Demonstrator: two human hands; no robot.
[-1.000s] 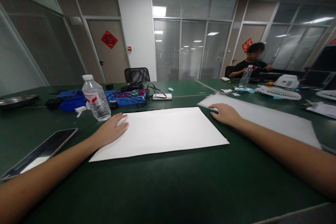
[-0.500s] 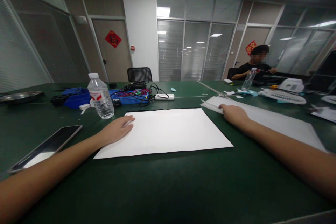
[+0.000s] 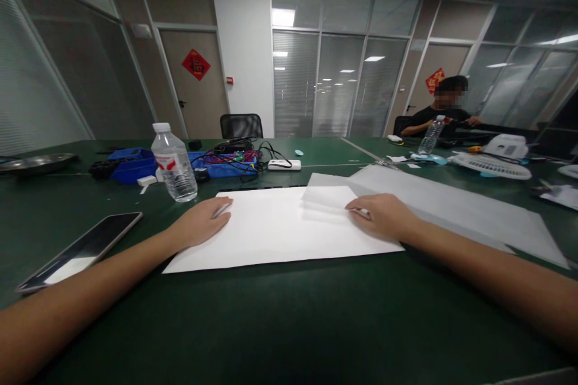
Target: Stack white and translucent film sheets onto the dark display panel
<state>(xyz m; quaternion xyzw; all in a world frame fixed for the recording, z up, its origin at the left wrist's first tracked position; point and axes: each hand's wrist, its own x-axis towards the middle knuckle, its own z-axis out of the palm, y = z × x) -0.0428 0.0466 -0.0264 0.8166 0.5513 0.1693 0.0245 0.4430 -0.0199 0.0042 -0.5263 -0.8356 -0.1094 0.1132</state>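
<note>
A large white sheet (image 3: 257, 234) lies flat on the green table before me, with a thin dark strip along its far edge. My left hand (image 3: 203, 221) rests on its left side, fingers laid out and holding nothing. Between the fingertips of my right hand (image 3: 383, 215) is pinched the edge of a thin translucent paper sheet (image 3: 323, 189), whose left corner hangs over the right part of the white sheet. The rest of this paper runs back under my wrist, over a stack of similar paper (image 3: 469, 201) to the right.
A water bottle (image 3: 175, 165) and a phone (image 3: 83, 251) stand and lie to the left. Behind are blue trays (image 3: 230, 165) with tangled wires and a white power strip (image 3: 284, 165). At the right are a white fan-like device (image 3: 490, 164), another bottle (image 3: 432, 135) and a seated person (image 3: 440, 111).
My right hand has moved left from the stack, drawing the translucent paper sheet partly over the white sheet. My left hand has stayed in place.
</note>
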